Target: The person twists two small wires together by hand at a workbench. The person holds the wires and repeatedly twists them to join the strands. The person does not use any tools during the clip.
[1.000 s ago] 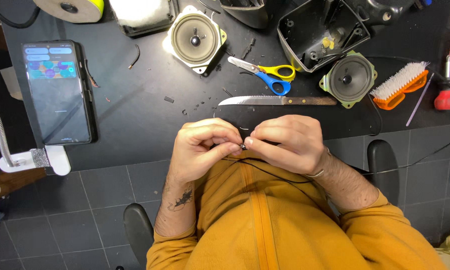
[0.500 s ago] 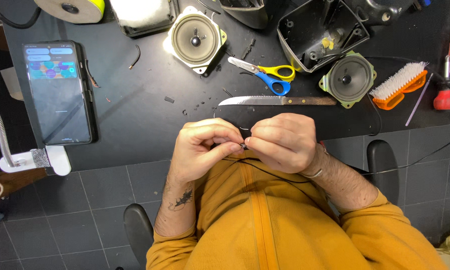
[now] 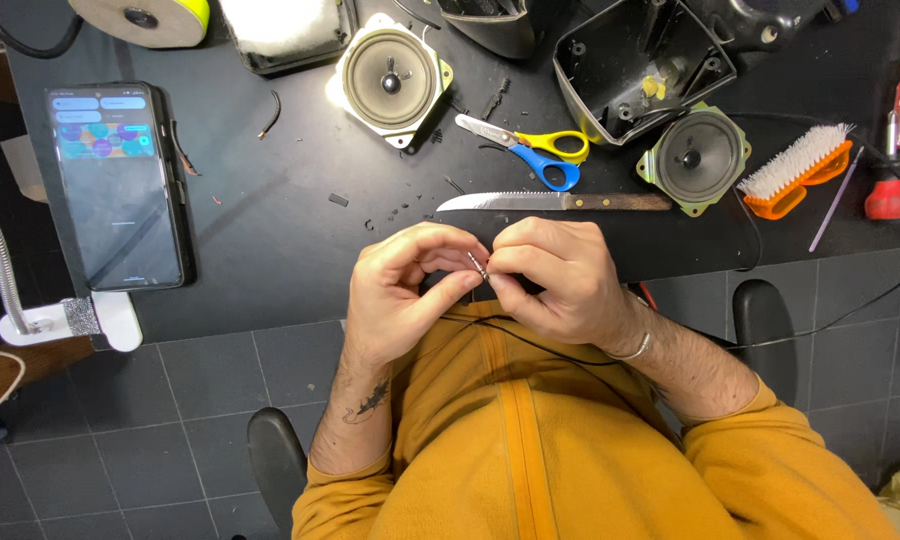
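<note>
- The left hand and the right hand meet at the near edge of the black table, fingertips facing each other.
- Both hands have their fingers curled closed and pinch the bared wire end, a short metallic tip held between the thumbs and forefingers of the two hands.
- The thin black cable runs from the pinched tip down across the orange zipped top and off to the person's right over the grey floor tiles.
- Edge condition: the hands sit directly over the table's front edge; the wire end lies just above that edge, over the table side.
- Open room: a bare stretch of table lies to the left of the hands, between them and the smartphone, which stands on a white holder at the table's left front corner.
- Ahead of the hands, the serrated knife lies parallel to the front edge, near the knuckles but apart from them.
- Beyond the knife lie the scissors with one yellow and one blue handle loop.
- One round speaker rests at centre; a second speaker rests right of the knife handle.
- Container: the black plastic housing lies open side up; inside show screw posts and a small yellow part.
- The orange brush and red screwdriver occupy the right edge zone.
</note>
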